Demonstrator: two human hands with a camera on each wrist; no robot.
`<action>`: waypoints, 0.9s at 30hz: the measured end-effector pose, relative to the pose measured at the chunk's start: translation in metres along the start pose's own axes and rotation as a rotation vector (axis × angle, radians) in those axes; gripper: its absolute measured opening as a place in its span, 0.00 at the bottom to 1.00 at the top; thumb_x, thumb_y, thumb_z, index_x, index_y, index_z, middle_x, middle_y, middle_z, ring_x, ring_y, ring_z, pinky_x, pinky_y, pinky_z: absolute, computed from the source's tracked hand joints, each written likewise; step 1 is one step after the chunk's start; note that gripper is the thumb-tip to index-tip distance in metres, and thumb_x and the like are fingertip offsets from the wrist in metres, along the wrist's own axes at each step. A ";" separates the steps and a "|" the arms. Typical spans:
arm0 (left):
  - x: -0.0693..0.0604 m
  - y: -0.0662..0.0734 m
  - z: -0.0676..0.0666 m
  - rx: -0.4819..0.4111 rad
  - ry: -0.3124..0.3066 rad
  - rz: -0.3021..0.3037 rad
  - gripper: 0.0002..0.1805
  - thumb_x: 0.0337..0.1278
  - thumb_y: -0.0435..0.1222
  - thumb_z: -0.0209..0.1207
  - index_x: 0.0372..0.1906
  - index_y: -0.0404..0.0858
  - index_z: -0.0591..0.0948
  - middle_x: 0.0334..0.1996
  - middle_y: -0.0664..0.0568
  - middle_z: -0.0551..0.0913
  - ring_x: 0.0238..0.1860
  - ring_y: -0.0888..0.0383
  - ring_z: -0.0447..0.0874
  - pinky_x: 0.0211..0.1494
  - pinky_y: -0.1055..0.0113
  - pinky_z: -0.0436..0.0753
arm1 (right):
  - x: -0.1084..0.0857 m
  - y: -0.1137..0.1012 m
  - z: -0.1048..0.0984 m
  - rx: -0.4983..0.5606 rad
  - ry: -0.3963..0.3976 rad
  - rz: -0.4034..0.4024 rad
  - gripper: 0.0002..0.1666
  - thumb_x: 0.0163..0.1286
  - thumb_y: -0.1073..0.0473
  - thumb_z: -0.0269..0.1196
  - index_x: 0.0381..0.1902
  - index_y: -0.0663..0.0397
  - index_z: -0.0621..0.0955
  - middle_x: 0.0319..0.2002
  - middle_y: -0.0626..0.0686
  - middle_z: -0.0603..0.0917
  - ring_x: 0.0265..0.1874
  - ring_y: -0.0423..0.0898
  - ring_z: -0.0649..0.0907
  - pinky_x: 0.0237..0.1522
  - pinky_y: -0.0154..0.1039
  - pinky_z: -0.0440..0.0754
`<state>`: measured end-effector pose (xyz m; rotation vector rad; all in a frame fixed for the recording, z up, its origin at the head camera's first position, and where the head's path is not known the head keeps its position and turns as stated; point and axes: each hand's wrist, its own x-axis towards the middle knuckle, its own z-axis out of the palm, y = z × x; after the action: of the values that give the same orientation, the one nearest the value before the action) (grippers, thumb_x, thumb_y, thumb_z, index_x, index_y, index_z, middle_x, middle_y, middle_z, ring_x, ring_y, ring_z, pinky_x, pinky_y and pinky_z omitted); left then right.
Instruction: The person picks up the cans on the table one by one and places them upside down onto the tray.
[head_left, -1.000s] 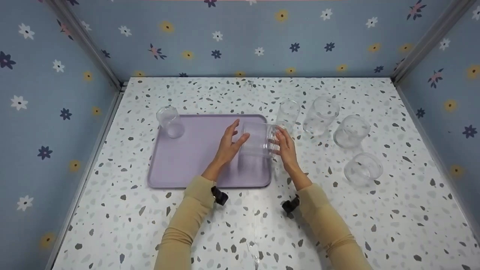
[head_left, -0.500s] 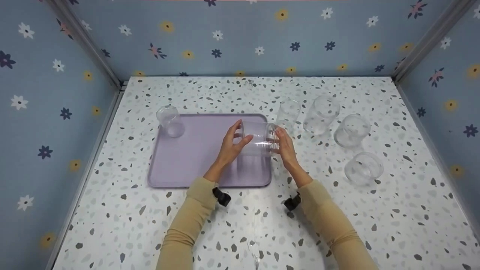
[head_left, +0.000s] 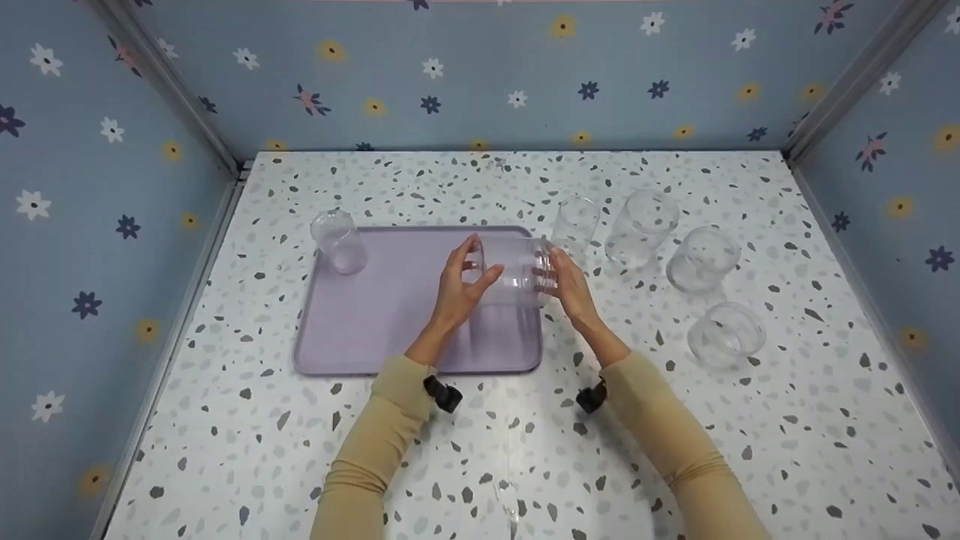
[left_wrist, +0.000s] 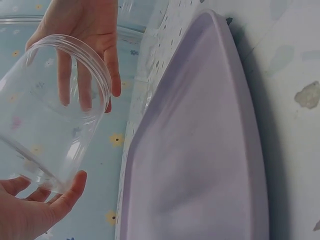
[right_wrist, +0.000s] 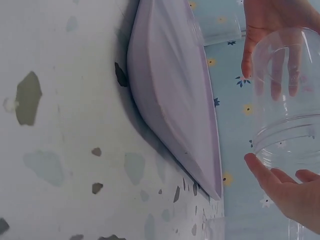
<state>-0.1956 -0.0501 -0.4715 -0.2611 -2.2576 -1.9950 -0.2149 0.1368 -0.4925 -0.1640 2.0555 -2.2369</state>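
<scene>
A clear, wide-mouthed plastic jar [head_left: 510, 289] lies on its side in the air over the right part of a lilac tray [head_left: 360, 330]. My left hand [head_left: 456, 296] holds its base end, thumb in front and fingers behind. At the threaded rim end, my right hand [head_left: 574, 291] grips the jar with the thumb and fingers spread around it. Both wrist views show the see-through jar [left_wrist: 55, 115] between the two hands, apart from the tray. A smaller clear jar [head_left: 341, 244] stands on the tray's far left corner.
Right of the tray, several clear jars stand on the speckled table: a narrow one [head_left: 577, 221], a tall one [head_left: 641, 229], a medium one [head_left: 703, 260] and a short wide one [head_left: 726, 335]. Flowered blue panels [head_left: 480, 75] enclose the back and sides.
My left hand has come against the jar's base end and taken hold of it. The jar has risen slightly, with my right hand staying on its rim end.
</scene>
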 end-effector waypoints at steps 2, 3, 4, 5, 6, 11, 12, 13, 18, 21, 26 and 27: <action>0.004 -0.007 -0.001 0.010 0.003 -0.005 0.36 0.49 0.36 0.58 0.63 0.28 0.59 0.54 0.36 0.64 0.49 0.42 0.68 0.40 0.58 0.75 | 0.000 -0.007 0.000 -0.044 -0.006 -0.043 0.26 0.73 0.57 0.36 0.63 0.68 0.60 0.59 0.67 0.65 0.52 0.62 0.71 0.48 0.54 0.71; 0.005 -0.011 -0.002 0.017 0.004 -0.010 0.36 0.49 0.37 0.59 0.63 0.29 0.59 0.54 0.37 0.64 0.49 0.43 0.68 0.40 0.59 0.75 | -0.001 -0.011 0.000 -0.069 -0.004 -0.069 0.25 0.73 0.59 0.36 0.62 0.68 0.60 0.58 0.68 0.65 0.51 0.62 0.71 0.49 0.54 0.70; 0.007 -0.015 -0.003 0.028 0.004 -0.017 0.36 0.49 0.38 0.59 0.63 0.31 0.59 0.54 0.39 0.65 0.49 0.44 0.68 0.39 0.59 0.75 | -0.002 -0.016 0.000 -0.100 0.004 -0.094 0.24 0.72 0.60 0.37 0.61 0.69 0.62 0.57 0.68 0.67 0.51 0.61 0.72 0.48 0.53 0.71; 0.008 -0.017 -0.004 0.043 0.007 -0.023 0.37 0.49 0.40 0.59 0.64 0.32 0.60 0.54 0.40 0.65 0.49 0.45 0.69 0.39 0.60 0.75 | -0.003 -0.020 0.001 -0.132 0.011 -0.121 0.23 0.72 0.61 0.39 0.60 0.70 0.63 0.56 0.68 0.68 0.50 0.61 0.73 0.48 0.53 0.72; 0.008 -0.018 -0.006 0.057 0.009 -0.028 0.37 0.49 0.41 0.59 0.64 0.33 0.60 0.54 0.42 0.65 0.48 0.47 0.69 0.39 0.60 0.74 | -0.004 -0.024 0.002 -0.172 0.021 -0.150 0.23 0.71 0.62 0.41 0.59 0.71 0.64 0.54 0.69 0.69 0.50 0.61 0.73 0.47 0.51 0.73; 0.010 -0.019 -0.011 0.127 0.020 -0.026 0.40 0.46 0.47 0.61 0.64 0.36 0.61 0.53 0.42 0.66 0.47 0.49 0.68 0.44 0.54 0.72 | -0.007 -0.039 0.006 -0.359 0.068 -0.268 0.20 0.67 0.65 0.50 0.54 0.71 0.70 0.48 0.69 0.74 0.45 0.58 0.77 0.42 0.46 0.76; 0.010 -0.018 -0.013 0.139 0.021 -0.021 0.40 0.46 0.48 0.61 0.64 0.35 0.61 0.53 0.42 0.66 0.47 0.48 0.68 0.45 0.53 0.71 | -0.007 -0.041 0.006 -0.386 0.071 -0.292 0.19 0.67 0.65 0.51 0.53 0.72 0.70 0.47 0.69 0.75 0.44 0.58 0.77 0.41 0.47 0.76; 0.011 -0.018 -0.014 0.151 0.021 -0.019 0.40 0.45 0.48 0.61 0.64 0.35 0.61 0.53 0.41 0.66 0.47 0.46 0.68 0.46 0.52 0.71 | -0.007 -0.043 0.007 -0.410 0.072 -0.313 0.19 0.66 0.66 0.52 0.53 0.72 0.71 0.46 0.68 0.75 0.43 0.58 0.77 0.41 0.47 0.76; 0.013 -0.016 -0.019 0.256 0.020 -0.038 0.42 0.44 0.49 0.62 0.64 0.34 0.61 0.54 0.42 0.65 0.48 0.48 0.66 0.49 0.56 0.69 | -0.002 -0.050 0.005 -0.497 0.067 -0.408 0.18 0.62 0.68 0.56 0.49 0.73 0.73 0.43 0.67 0.77 0.42 0.59 0.78 0.41 0.49 0.76; 0.015 -0.013 -0.023 0.320 0.001 -0.075 0.45 0.44 0.51 0.62 0.65 0.35 0.59 0.55 0.42 0.63 0.50 0.51 0.64 0.51 0.58 0.68 | 0.006 -0.046 -0.001 -0.545 0.078 -0.427 0.19 0.62 0.64 0.58 0.50 0.70 0.74 0.43 0.65 0.77 0.43 0.56 0.78 0.42 0.47 0.76; 0.020 -0.011 -0.031 0.416 -0.034 -0.122 0.48 0.41 0.54 0.62 0.65 0.34 0.58 0.57 0.40 0.61 0.57 0.49 0.61 0.57 0.57 0.63 | 0.025 -0.032 -0.017 -0.659 0.114 -0.446 0.22 0.61 0.57 0.60 0.50 0.65 0.75 0.44 0.61 0.78 0.43 0.51 0.77 0.42 0.43 0.76; 0.021 -0.010 -0.033 0.435 -0.042 -0.131 0.48 0.41 0.55 0.62 0.65 0.35 0.58 0.57 0.40 0.60 0.58 0.48 0.59 0.58 0.56 0.62 | 0.027 -0.032 -0.018 -0.674 0.116 -0.460 0.22 0.60 0.57 0.60 0.50 0.66 0.75 0.44 0.62 0.78 0.43 0.52 0.77 0.42 0.43 0.76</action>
<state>-0.2189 -0.0824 -0.4731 -0.1130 -2.7178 -1.5003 -0.2439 0.1536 -0.4618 -0.6205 3.0127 -1.6522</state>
